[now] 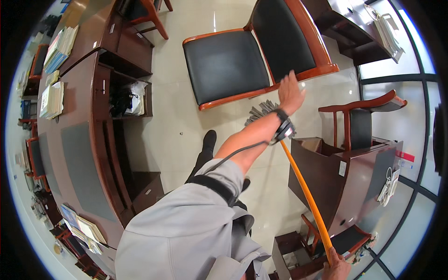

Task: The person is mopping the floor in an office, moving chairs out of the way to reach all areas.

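Observation:
My left hand reaches out over the floor, thumb spread from the fingers. Its fingertips overlap the lower side of the wooden backrest frame of a chair with a black padded seat; whether they touch it, I cannot tell. On that wrist sits a dark strap with a small device and a cable running up the forearm. At the lower right my right hand is closed around the orange handle of a mop. The grey strip mop head lies on the floor beside the chair, partly hidden behind my left forearm.
Long brown desks with stacks of papers line the left side. On the right stand another desk, a wooden chair and framed glass panels. A small dark speck lies on the tiled floor.

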Motion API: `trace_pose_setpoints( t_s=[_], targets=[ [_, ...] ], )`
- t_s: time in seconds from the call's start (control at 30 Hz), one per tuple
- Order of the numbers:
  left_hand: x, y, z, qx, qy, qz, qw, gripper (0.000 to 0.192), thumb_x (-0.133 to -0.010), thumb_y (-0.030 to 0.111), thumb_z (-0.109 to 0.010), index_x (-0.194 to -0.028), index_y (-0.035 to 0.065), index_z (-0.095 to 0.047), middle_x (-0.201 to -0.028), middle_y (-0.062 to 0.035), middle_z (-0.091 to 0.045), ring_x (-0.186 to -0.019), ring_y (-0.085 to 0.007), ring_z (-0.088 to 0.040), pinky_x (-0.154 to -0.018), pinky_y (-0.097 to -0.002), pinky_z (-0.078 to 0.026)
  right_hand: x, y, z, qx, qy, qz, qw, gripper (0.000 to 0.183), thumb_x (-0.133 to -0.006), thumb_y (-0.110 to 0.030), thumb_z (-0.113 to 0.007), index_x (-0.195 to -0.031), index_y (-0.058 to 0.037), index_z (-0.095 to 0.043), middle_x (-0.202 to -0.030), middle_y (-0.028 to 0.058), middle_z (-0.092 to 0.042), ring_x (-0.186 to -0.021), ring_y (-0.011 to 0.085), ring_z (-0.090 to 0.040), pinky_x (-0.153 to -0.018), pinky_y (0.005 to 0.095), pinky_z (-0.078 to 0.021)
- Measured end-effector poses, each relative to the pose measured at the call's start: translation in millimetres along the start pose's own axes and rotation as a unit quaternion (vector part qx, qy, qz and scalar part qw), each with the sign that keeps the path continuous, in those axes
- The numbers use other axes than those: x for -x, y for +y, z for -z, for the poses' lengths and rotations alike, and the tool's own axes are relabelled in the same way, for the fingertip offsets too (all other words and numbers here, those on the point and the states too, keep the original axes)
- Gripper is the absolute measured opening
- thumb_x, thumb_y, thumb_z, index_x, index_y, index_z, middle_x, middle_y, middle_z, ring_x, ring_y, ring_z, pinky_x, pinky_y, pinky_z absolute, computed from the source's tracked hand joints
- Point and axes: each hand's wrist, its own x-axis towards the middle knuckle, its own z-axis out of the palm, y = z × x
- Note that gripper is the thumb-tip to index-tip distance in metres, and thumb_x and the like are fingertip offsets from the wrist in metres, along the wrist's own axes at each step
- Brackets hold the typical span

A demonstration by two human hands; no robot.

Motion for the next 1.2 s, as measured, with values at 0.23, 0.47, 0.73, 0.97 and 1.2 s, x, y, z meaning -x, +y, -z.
trace_pose_setpoints(
  t_s=[0.23,0.47,0.73,0.97,1.2],
  targets=[
    [247.4,-101.5,-39.9,0.019,-0.339,0.121,0.933,0.055,-0.077,0.050,-0.067,-0.090,-0.0032,-0.063,-0.087,-0.0226,-0.067,-0.081,-0.0370,-0.066,-0.069,-0.0486,-0.051,-6.3,57.1,-45.8,0.051,0.006,0.051,0.997,0.057,-0.080,-0.019,-0.071,-0.135,-0.0235,-0.054,-0.084,0.0173,-0.064,-0.069,0.0357,-0.063,-0.062,0.0448,-0.0496],
    [398.3,-30.2,-99.9,0.379,-0.482,0.473,0.633,0.074,-0.087,0.070,-0.049,-0.107,-0.0012,-0.055,-0.098,-0.0156,-0.064,-0.084,-0.0273,-0.068,-0.079,-0.0403,-0.057,26.8,110.3,-121.1,-0.006,0.009,0.098,0.995,0.048,-0.082,-0.019,-0.069,-0.129,-0.0168,-0.059,-0.092,0.0170,-0.066,-0.076,0.0365,-0.064,-0.068,0.0477,-0.0506],
    [450.3,-3.0,-118.4,0.364,-0.240,0.583,0.685,0.023,-0.083,0.013,-0.063,-0.095,-0.0048,-0.054,-0.083,-0.0132,-0.060,-0.072,-0.0267,-0.065,-0.062,-0.0438,-0.057,68.0,165.9,-146.2,-0.152,-0.019,0.084,0.985,0.052,-0.080,-0.002,-0.065,-0.131,-0.0139,-0.059,-0.093,0.0240,-0.063,-0.079,0.0393,-0.064,-0.066,0.0413,-0.0503],
    [472.9,17.6,-56.4,0.385,-0.175,0.605,0.675,0.018,-0.081,0.011,-0.060,-0.083,-0.0053,-0.053,-0.076,-0.0153,-0.059,-0.062,-0.0273,-0.063,-0.047,-0.0402,-0.050,78.4,198.8,-123.7,-0.242,-0.075,0.078,0.964,0.053,-0.079,0.006,-0.065,-0.130,-0.0055,-0.059,-0.115,0.0174,-0.067,-0.100,0.0195,-0.065,-0.080,0.0296,-0.0513],
    [452.0,-16.2,42.6,0.395,-0.035,0.604,0.692,0.018,-0.077,0.013,-0.061,-0.068,-0.0008,-0.055,-0.065,-0.0125,-0.060,-0.049,-0.0223,-0.058,-0.040,-0.0340,-0.046,17.7,190.2,-81.1,-0.219,-0.151,0.190,0.945,0.060,-0.081,0.007,-0.065,-0.137,-0.0073,-0.053,-0.090,0.0072,-0.067,-0.063,0.0085,-0.058,-0.057,0.0232,-0.0484]
  ],
)
